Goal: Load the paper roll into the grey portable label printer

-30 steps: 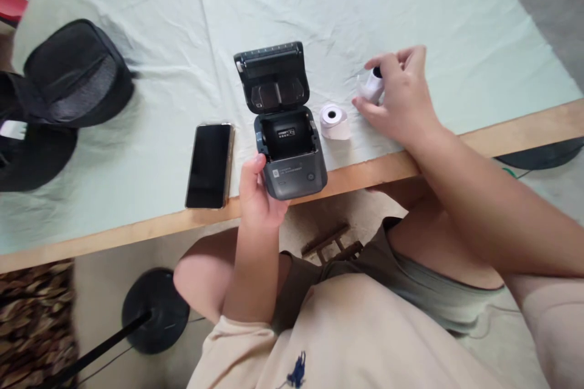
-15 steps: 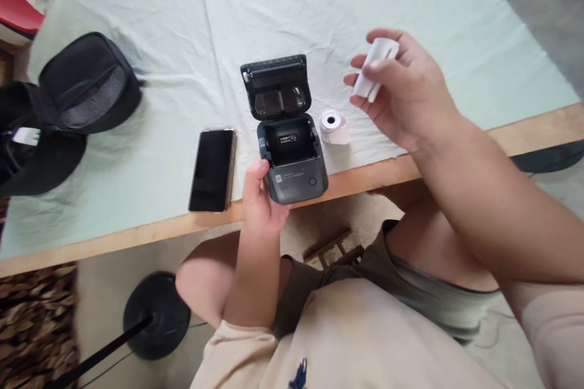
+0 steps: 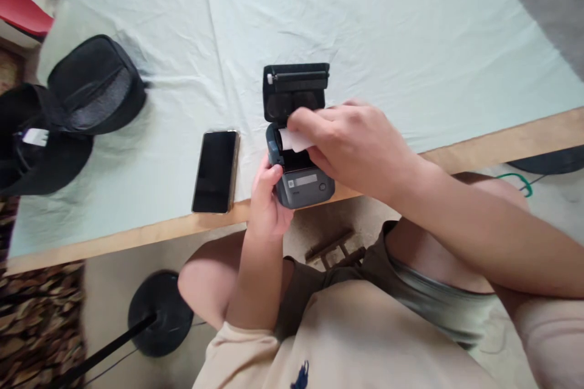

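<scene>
My left hand [image 3: 269, 203] grips the lower left side of a small dark grey label printer [image 3: 305, 188] at the table's front edge. The printer's lid [image 3: 295, 91] stands open, tipped back. A white paper roll [image 3: 292, 140] is pinched in my right hand [image 3: 351, 140], its left end inside the printer's open compartment. My fingers cover the roll's right part, so I cannot tell whether it is seated. The second white roll, seen beside the printer before, is hidden behind my right hand.
A smartphone [image 3: 216, 171] lies left of the printer, near the table's wooden edge [image 3: 164, 232]. An unzipped black case [image 3: 98, 88] with a cable and a white item inside rests farther left. Pale green cloth [image 3: 387, 24] covers the table. Below stands a round black base [image 3: 159, 313] with a pole.
My right hand has moved left and down, carrying the paper roll from the air at right into the printer's compartment. The printer has shifted slightly right in my left hand.
</scene>
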